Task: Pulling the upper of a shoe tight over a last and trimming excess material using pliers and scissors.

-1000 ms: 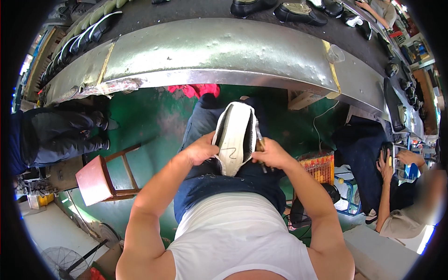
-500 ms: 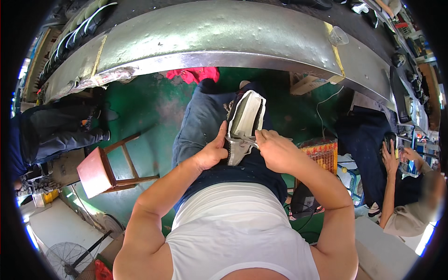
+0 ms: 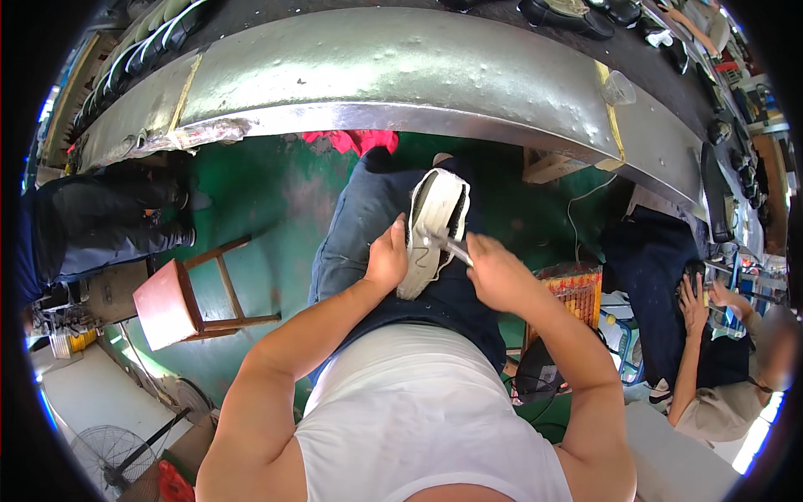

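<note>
A shoe upper stretched over a last (image 3: 433,213) rests across my lap, bottom side up, with its pale underside showing and a dark opening along the right edge. Along its near left side, my left hand (image 3: 387,258) grips it, thumb up and the other fingers mostly hidden. My right hand (image 3: 495,272) is closed around metal pincers (image 3: 454,248), their handles largely covered by the fingers. The pincers' head lies over the middle of the underside, beside a dark curved mark.
A metal-edged bench (image 3: 335,84) runs across in front, with dark shoes (image 3: 569,18) on it. A wooden stool (image 3: 171,305) stands on the left, a fan (image 3: 113,460) lower left. On the right are an orange crate (image 3: 577,293) and a seated co-worker (image 3: 648,276).
The pincers have moved off the near end of the shoe onto the middle of its underside. My left hand has shifted slightly up along the side, and the shoe's near end now shows more.
</note>
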`<state>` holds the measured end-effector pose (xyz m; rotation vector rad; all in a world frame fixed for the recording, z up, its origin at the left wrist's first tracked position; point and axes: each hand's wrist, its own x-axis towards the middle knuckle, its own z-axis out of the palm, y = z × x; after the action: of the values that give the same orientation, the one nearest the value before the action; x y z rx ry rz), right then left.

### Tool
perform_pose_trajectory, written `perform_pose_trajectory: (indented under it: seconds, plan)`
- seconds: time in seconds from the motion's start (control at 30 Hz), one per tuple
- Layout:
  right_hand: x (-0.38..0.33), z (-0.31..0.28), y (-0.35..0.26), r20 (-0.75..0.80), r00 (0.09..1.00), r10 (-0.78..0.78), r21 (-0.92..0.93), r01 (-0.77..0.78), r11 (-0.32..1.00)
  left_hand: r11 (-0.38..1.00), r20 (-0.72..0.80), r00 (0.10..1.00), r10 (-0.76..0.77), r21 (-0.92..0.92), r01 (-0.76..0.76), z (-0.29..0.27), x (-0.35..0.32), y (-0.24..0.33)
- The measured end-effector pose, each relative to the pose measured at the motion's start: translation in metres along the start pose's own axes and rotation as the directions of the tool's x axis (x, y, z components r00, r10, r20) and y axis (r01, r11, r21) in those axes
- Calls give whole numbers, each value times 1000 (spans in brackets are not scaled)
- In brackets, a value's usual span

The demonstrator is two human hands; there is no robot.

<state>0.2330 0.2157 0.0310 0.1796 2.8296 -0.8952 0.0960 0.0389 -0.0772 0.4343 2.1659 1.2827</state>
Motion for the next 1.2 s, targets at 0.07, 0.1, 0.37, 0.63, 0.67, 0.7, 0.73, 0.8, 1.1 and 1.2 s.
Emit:
perform_pose_trajectory:
  seconds: [0.07,0.1,0.37,0.63,0.67,0.7,0.73,0.8,1.1,1.2]
  plan:
    - [18,-10,4,-50,995,-90,-246,76,966,997,52,997,64,47,-66,-5,-7,24]
    - [27,-9,5,-84,994,-71,-305,42,952,986,94,987,128,92,-136,-8,-7,32]
    - [34,10,16,-85,988,125,-189,-139,972,884,147,925,352,273,-379,-11,3,26]
    - [31,-32,39,321,921,223,252,-310,917,839,328,927,180,440,-319,-24,10,43]
    - [33,-36,39,280,937,207,243,-278,929,841,325,929,179,440,-316,-25,13,45]
    - [37,-34,37,284,935,212,243,-284,928,836,349,928,132,464,-293,-26,11,57]
    - [45,-28,33,25,986,166,300,-166,939,830,372,924,83,487,-271,-27,9,68]
    - [62,-20,32,-235,965,117,322,-36,946,795,431,902,15,542,-272,-27,11,85]
    - [69,-2,36,36,983,181,-30,-180,983,717,506,852,-137,644,-267,-40,13,112]
    - [59,-4,33,-35,993,116,127,-111,986,643,550,826,-123,678,-356,-42,7,113]
